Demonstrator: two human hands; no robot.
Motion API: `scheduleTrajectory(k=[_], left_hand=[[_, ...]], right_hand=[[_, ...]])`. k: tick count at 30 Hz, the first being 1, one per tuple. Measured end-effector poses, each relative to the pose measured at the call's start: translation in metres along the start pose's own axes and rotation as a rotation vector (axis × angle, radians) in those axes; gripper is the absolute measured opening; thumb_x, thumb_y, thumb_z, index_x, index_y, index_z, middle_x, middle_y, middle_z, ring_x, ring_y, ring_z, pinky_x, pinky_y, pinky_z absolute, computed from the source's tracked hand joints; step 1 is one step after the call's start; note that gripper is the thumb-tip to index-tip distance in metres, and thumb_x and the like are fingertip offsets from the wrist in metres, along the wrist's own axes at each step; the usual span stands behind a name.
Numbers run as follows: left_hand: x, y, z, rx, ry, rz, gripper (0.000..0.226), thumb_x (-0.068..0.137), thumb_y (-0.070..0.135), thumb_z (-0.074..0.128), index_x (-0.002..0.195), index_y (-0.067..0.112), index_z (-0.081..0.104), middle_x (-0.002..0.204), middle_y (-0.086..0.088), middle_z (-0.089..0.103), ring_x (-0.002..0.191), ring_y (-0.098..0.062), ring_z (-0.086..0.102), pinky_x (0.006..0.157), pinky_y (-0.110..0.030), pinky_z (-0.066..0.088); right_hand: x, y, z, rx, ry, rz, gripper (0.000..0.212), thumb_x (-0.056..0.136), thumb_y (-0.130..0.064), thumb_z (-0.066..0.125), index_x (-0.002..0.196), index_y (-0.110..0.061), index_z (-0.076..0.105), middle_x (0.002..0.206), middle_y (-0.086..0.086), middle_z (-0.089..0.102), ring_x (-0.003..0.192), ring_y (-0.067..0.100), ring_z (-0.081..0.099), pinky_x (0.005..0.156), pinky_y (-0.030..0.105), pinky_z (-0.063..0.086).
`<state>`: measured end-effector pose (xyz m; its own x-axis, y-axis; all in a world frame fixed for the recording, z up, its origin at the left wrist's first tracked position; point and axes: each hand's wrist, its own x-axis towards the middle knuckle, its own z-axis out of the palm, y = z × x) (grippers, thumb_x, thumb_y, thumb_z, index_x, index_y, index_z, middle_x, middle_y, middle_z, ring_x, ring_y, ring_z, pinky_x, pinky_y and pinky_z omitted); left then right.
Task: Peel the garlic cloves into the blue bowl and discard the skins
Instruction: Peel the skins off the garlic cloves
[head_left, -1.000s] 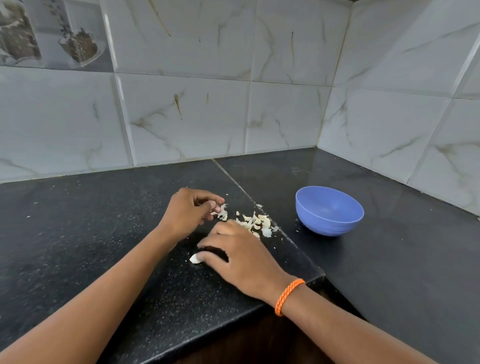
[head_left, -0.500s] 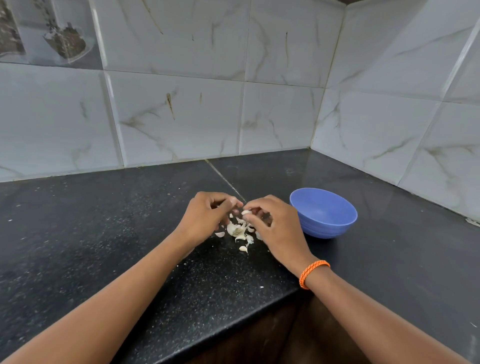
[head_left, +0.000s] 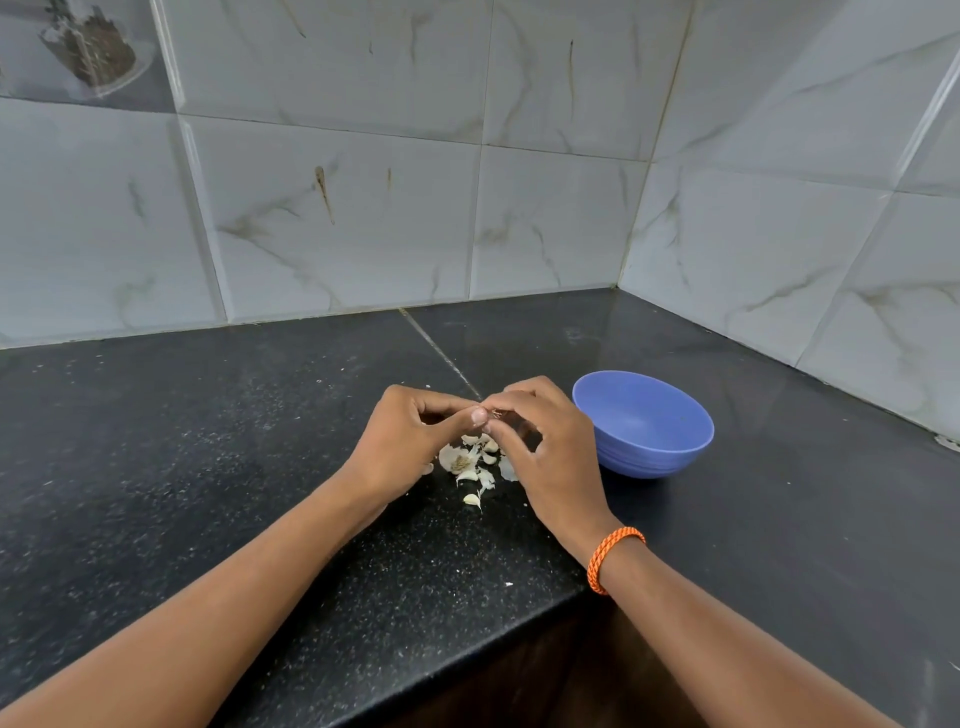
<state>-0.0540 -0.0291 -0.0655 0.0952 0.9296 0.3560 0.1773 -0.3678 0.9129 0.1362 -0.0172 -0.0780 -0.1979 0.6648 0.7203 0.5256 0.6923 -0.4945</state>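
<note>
Both hands met over the black tabletop (head_left: 218, 467), fingertips touching above a small heap of skins (head_left: 470, 465). The left hand (head_left: 410, 447) was curled, thumb and forefinger pinching a clove (head_left: 496, 413) that was mostly hidden. The right hand (head_left: 545, 452), with an orange band (head_left: 613, 558) at its wrist, curled in from 3 o'clock and pinched the same clove. The bowl (head_left: 644, 423) stood just beside the right hand at 3 o'clock, apart from the skins; no cloves showed inside it. Marbled tiles (head_left: 337, 218) rose at 12 o'clock.
</note>
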Motion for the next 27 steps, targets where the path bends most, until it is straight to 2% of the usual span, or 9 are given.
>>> scheduleTrajectory(k=[4,7,10,12,16,20,22,24,27], left_hand=[[0.0026,-0.0019,-0.0017,-0.068,0.019,-0.026,0.017,0.092,0.022,0.084,0.102,0.009,0.086,0.093,-0.006,0.084,0.092,-0.019,0.080,0.087,-0.027,0.062],[0.0027,-0.0021,-0.0017,-0.096,0.026,-0.057,0.020,0.087,0.022,0.087,0.099,0.006,0.085,0.092,-0.011,0.083,0.087,-0.020,0.078,0.084,-0.025,0.062],[0.0031,-0.0017,-0.0012,-0.129,0.011,-0.074,0.023,0.086,0.019,0.088,0.099,0.001,0.082,0.094,-0.015,0.082,0.085,-0.018,0.077,0.080,-0.021,0.060],[0.0024,-0.0002,-0.0020,-0.122,-0.022,-0.076,0.022,0.088,0.022,0.086,0.101,0.005,0.084,0.096,-0.011,0.082,0.088,-0.015,0.077,0.082,-0.020,0.059],[0.0000,0.0041,-0.0005,-0.136,-0.052,-0.085,0.019,0.093,0.020,0.082,0.105,0.006,0.085,0.095,-0.006,0.083,0.085,-0.006,0.075,0.077,-0.015,0.055],[0.0011,0.0020,-0.0002,-0.153,-0.019,-0.089,0.021,0.089,0.019,0.084,0.105,0.006,0.085,0.099,-0.010,0.084,0.096,-0.020,0.080,0.088,-0.024,0.061],[0.0012,0.0009,-0.0004,-0.158,-0.008,-0.080,0.023,0.087,0.018,0.084,0.106,0.006,0.085,0.100,-0.010,0.084,0.098,-0.022,0.081,0.088,-0.025,0.062],[0.0004,0.0029,0.0010,-0.150,-0.006,-0.065,0.023,0.087,0.016,0.084,0.107,0.004,0.084,0.099,-0.010,0.084,0.095,-0.020,0.081,0.084,-0.023,0.061],[-0.0011,0.0054,0.0039,-0.138,0.010,-0.045,0.018,0.091,0.008,0.081,0.107,0.001,0.083,0.095,-0.009,0.084,0.081,-0.006,0.078,0.075,-0.015,0.056]], right_hand=[[0.0005,-0.0005,0.0016,-0.009,-0.023,-0.040,0.021,0.095,-0.004,0.077,0.111,-0.018,0.077,0.107,-0.007,0.067,0.101,0.007,0.064,0.084,0.015,0.050],[0.0003,-0.0014,0.0017,-0.012,-0.026,-0.054,0.024,0.094,-0.002,0.077,0.111,-0.019,0.078,0.106,-0.007,0.066,0.098,0.008,0.064,0.080,0.017,0.051],[-0.0003,-0.0013,0.0011,-0.010,-0.013,-0.061,0.026,0.092,0.000,0.078,0.109,-0.020,0.079,0.104,-0.009,0.067,0.096,0.008,0.065,0.077,0.017,0.051],[-0.0002,-0.0005,0.0011,-0.008,0.015,-0.058,0.022,0.092,-0.004,0.080,0.107,-0.020,0.080,0.103,-0.009,0.065,0.097,0.011,0.064,0.077,0.020,0.051],[0.0005,-0.0005,0.0022,-0.029,0.045,-0.047,0.019,0.091,-0.010,0.083,0.107,-0.018,0.081,0.102,-0.009,0.060,0.096,0.012,0.061,0.078,0.016,0.045],[-0.0005,-0.0018,0.0028,-0.002,0.034,-0.071,0.020,0.091,-0.003,0.081,0.107,-0.015,0.080,0.101,-0.007,0.063,0.094,0.011,0.063,0.078,0.018,0.048],[-0.0010,-0.0027,0.0024,0.011,0.034,-0.081,0.021,0.091,-0.002,0.080,0.108,-0.014,0.080,0.101,-0.007,0.064,0.094,0.010,0.063,0.078,0.017,0.049],[-0.0008,-0.0032,0.0019,0.013,0.042,-0.084,0.022,0.091,-0.001,0.080,0.108,-0.014,0.081,0.101,-0.007,0.065,0.094,0.008,0.063,0.078,0.015,0.049],[-0.0004,-0.0039,0.0030,0.006,0.065,-0.083,0.023,0.090,0.001,0.080,0.108,-0.014,0.081,0.100,-0.007,0.066,0.093,0.007,0.063,0.077,0.018,0.051]])
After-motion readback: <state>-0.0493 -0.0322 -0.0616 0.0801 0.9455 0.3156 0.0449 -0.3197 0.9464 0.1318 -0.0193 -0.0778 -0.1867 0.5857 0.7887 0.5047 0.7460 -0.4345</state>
